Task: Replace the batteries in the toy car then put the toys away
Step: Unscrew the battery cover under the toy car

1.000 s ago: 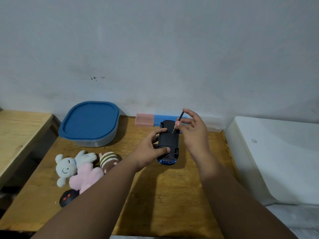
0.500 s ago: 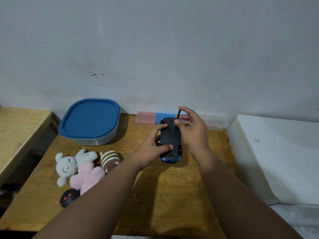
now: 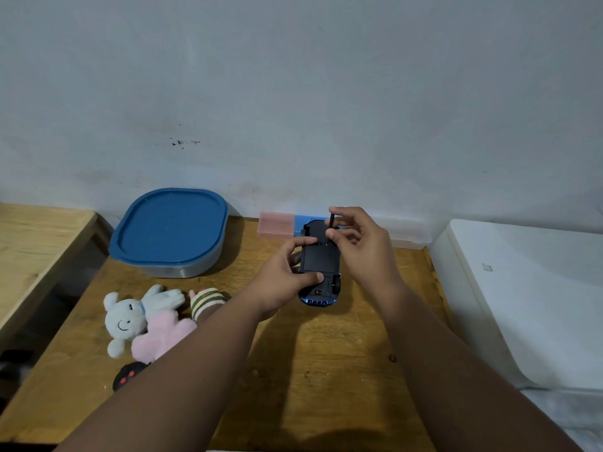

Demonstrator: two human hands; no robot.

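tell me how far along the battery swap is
Done: car flipped underside up, gripped by the left hand. In hand: right hand pinches a screwdriver at its underside; loosening or tightening, can't tell. Left: plush toys and remote lie on the table, box lidded.

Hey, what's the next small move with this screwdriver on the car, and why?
Probably seat the screwdriver tip in the screw hole and turn it. The toy car is belly up, gripped by the left hand, and the right hand pinches the screwdriver upright over it.

No legible text, labels or numbers, small mark on white box too blurred to read
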